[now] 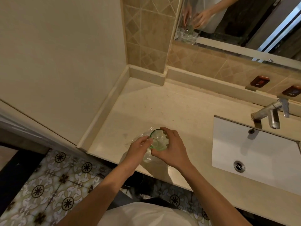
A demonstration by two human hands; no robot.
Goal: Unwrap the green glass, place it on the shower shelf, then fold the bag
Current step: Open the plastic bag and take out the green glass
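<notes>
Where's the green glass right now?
Head view, lower centre: the glass sits on the counter left of the sink, between both hands, clear bag bunched around it.

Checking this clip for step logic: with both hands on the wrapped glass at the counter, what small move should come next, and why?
Probably pull the clear plastic bag down and off while the right hand steadies the green glass. The left hand pinches at the rim, and plastic is bunched around the glass on the counter, so it is not yet unwrapped.
</notes>
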